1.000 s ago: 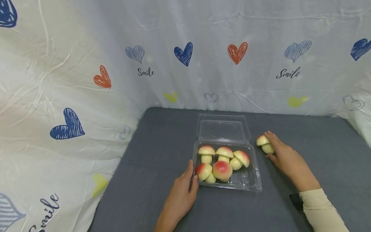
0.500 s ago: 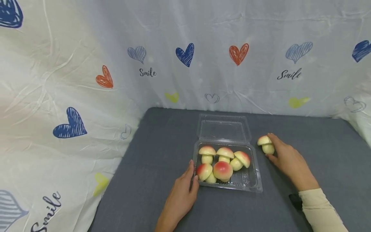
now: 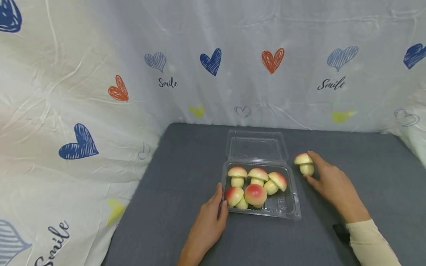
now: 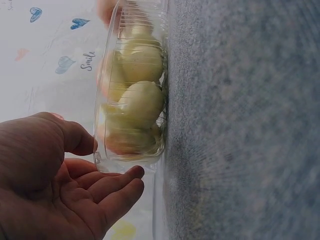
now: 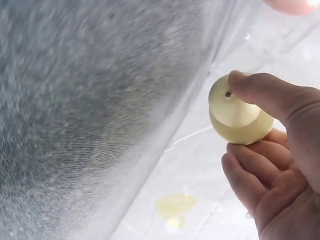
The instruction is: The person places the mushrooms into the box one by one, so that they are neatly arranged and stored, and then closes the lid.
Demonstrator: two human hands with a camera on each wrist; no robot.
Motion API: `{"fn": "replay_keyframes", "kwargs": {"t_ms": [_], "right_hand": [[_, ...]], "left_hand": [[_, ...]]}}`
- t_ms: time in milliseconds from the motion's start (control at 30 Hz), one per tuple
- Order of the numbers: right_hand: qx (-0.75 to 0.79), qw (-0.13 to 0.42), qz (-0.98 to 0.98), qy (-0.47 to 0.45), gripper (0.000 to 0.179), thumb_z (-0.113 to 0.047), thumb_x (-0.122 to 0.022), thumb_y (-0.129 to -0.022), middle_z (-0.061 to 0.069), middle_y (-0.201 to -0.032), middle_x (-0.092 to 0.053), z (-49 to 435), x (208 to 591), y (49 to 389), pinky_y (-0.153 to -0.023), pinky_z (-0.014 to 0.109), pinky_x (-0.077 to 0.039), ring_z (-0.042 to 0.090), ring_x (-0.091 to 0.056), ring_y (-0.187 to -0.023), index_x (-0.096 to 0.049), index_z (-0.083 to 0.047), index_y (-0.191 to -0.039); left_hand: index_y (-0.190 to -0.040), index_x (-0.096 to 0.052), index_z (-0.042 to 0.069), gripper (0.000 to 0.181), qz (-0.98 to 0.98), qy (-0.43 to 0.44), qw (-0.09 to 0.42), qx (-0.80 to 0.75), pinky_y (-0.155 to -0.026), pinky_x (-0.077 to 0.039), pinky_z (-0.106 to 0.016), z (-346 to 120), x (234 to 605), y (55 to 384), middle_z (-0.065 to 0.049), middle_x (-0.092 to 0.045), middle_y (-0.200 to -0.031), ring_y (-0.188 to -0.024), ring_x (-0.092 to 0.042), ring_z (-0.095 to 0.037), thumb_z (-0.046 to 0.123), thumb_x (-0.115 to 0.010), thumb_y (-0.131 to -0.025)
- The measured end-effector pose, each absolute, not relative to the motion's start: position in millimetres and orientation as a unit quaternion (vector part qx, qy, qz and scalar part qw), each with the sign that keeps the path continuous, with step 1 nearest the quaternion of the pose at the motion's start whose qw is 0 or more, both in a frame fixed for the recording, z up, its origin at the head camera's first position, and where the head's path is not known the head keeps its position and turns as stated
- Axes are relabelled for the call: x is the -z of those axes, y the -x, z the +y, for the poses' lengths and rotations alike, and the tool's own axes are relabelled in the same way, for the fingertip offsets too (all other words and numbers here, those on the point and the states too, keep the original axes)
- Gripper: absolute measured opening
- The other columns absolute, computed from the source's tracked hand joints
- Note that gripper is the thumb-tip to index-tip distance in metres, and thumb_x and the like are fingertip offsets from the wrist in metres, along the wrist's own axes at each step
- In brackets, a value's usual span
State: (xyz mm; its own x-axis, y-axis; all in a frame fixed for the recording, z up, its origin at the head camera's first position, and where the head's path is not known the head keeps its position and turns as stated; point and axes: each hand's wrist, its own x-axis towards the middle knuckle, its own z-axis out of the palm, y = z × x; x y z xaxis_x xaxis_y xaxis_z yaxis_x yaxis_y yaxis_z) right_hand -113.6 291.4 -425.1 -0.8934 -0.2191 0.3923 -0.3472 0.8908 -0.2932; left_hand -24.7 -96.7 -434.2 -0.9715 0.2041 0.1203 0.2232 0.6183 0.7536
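Observation:
A toy mushroom (image 3: 304, 164) with a yellow stem and red-topped cap is pinched between the thumb and fingers of my right hand (image 3: 334, 184), right of the container. The right wrist view shows the mushroom's (image 5: 235, 107) round stem end with a small dark hole under the thumb. My left hand (image 3: 207, 221) holds the near left corner of a clear plastic container (image 3: 288, 207), thumb at the rim and fingers along the side wall. Inside the container lie several similar mushrooms, one of them a mushroom (image 3: 255, 195) with its red cap facing up.
The container's clear lid (image 3: 256, 146) lies folded back behind it. Everything rests on a dark grey cloth-covered table (image 3: 166, 207). A white curtain (image 3: 239, 92) with printed hearts hangs behind the table and along its left side.
The right hand has tilted the mushroom slightly more upright, staying in nearly the same spot. The left hand and container stay in place.

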Motion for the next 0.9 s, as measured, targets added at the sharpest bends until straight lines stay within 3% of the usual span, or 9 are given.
{"fn": "replay_keyframes", "kwargs": {"t_ms": [200, 367, 767, 800, 900], "right_hand": [[-0.186, 0.185, -0.953, -0.150, 0.088, -0.008, -0.092, -0.079, 0.034, -0.117, -0.069, 286, 416, 103, -0.052, 0.061, -0.048, 0.038, -0.066, -0.062, -0.046, -0.005, -0.154], [-0.193, 0.196, -0.950, -0.148, 0.090, -0.009, -0.093, -0.079, 0.033, -0.101, -0.072, 279, 408, 93, -0.045, 0.055, -0.043, 0.027, -0.056, -0.052, -0.046, -0.008, -0.155], [-0.196, 0.225, -0.941, -0.157, 0.094, -0.013, -0.096, -0.076, 0.027, -0.107, -0.075, 257, 394, 70, -0.045, 0.050, -0.044, 0.020, -0.053, -0.051, -0.048, -0.015, -0.157], [-0.196, 0.226, -0.941, -0.159, 0.096, -0.014, -0.096, -0.076, 0.025, -0.101, -0.075, 256, 394, 68, -0.044, 0.046, -0.042, 0.017, -0.049, -0.050, -0.048, -0.016, -0.158], [-0.192, 0.234, -0.937, -0.173, 0.099, -0.014, -0.097, -0.074, 0.021, -0.118, -0.075, 252, 392, 62, -0.044, 0.036, -0.037, 0.010, -0.039, -0.048, -0.047, -0.018, -0.160]], "left_hand": [[-0.163, -0.034, -0.002, 0.058, -0.899, 0.121, 0.015, 0.420, -0.114, -0.046, -0.052, -96, 434, 24, -0.020, -0.040, -0.164, -0.148, -0.044, -0.029, 0.021, -0.052, -0.113], [-0.163, -0.033, -0.002, 0.058, -0.899, 0.121, 0.012, 0.421, -0.113, -0.047, -0.053, -95, 433, 24, -0.020, -0.039, -0.164, -0.147, -0.045, -0.030, 0.020, -0.051, -0.113], [-0.163, -0.033, -0.002, 0.057, -0.903, 0.122, 0.017, 0.412, -0.113, -0.047, -0.052, -96, 434, 23, -0.020, -0.040, -0.164, -0.147, -0.046, -0.031, 0.019, -0.051, -0.113], [-0.163, -0.034, -0.002, 0.057, -0.903, 0.121, 0.017, 0.411, -0.113, -0.047, -0.052, -96, 434, 23, -0.020, -0.040, -0.164, -0.147, -0.046, -0.031, 0.020, -0.052, -0.113], [-0.163, -0.033, -0.001, 0.057, -0.904, 0.120, 0.017, 0.410, -0.113, -0.047, -0.053, -97, 433, 23, -0.021, -0.040, -0.164, -0.147, -0.046, -0.031, 0.020, -0.052, -0.113]]}}
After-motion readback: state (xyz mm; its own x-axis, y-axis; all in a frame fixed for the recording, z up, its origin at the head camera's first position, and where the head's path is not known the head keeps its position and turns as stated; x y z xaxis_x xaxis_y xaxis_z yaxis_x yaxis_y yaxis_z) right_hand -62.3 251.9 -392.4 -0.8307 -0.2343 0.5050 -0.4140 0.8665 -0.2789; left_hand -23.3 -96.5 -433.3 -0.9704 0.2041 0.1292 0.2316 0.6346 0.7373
